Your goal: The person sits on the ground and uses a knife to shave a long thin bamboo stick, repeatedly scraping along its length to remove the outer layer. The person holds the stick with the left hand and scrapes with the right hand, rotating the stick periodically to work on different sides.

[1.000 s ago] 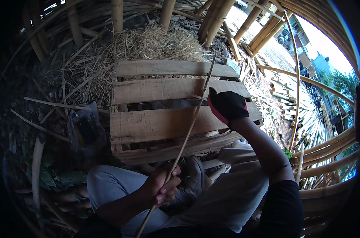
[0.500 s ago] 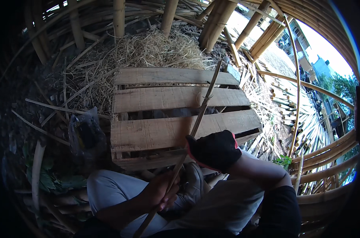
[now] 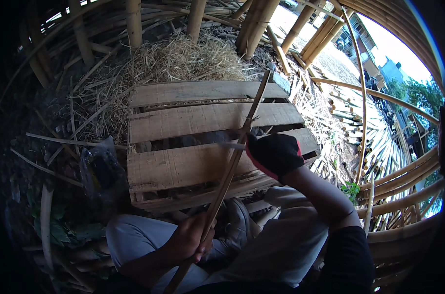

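My left hand (image 3: 187, 238) grips the bamboo strip (image 3: 226, 183) low; my gloved right hand (image 3: 275, 154) clenches a blurred blade (image 3: 230, 145). The strip seems light, springy, best held below the edge.

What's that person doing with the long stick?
Someone's left hand grips a long stick that slants up in front of a wooden crate. The gloved right hand is up close to the stick and seems to hold a blade, though it's blurred. Straw lies behind the crate.
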The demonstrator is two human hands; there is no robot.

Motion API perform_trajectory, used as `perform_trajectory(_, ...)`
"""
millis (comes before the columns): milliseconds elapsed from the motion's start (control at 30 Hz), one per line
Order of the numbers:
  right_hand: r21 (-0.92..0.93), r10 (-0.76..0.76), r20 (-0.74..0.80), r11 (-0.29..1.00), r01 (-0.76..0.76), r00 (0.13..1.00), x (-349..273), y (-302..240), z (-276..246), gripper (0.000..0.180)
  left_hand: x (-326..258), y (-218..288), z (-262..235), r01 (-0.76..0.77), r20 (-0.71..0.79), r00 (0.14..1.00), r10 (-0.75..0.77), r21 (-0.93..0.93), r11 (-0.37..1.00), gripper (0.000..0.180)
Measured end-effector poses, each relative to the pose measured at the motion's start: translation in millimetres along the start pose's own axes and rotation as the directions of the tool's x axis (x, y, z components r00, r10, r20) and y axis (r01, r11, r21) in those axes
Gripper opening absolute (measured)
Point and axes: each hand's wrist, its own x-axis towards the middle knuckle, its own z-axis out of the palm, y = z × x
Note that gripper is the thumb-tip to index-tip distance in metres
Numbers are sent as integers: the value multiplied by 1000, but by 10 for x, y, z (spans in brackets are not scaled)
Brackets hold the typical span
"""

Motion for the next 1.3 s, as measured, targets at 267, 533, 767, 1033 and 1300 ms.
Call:
perform_trajectory(267, 13, 265, 93, 964, -267, 960, 157, 269, 111, 58, 18, -21, -19, 33, 18, 999, -31, -89, 996, 37)
perform_trajectory(533, 160, -199, 296, 975, 157, 934, -206, -482, -283, 36, 72, 40, -168, 125, 56, 992, -117, -193, 973, 38)
perform_trajectory(767, 478, -210, 127, 869, 126, 969, -203, -509, -221, 27, 149, 54, -329, 80, 152, 988, -38, -284, 956, 35)
perform_trajectory(1033, 376, -158, 58, 918, 125, 986, -261, -647, -241, 22, 172, -17, -412, 108, 184, 982, -38, -387, 916, 39)
perform_trajectory(1300, 363, -351, -57, 865, 347, 935, -366, -627, -85, 31, 198, -132, -439, 191, 315, 949, 12, -604, 773, 30)
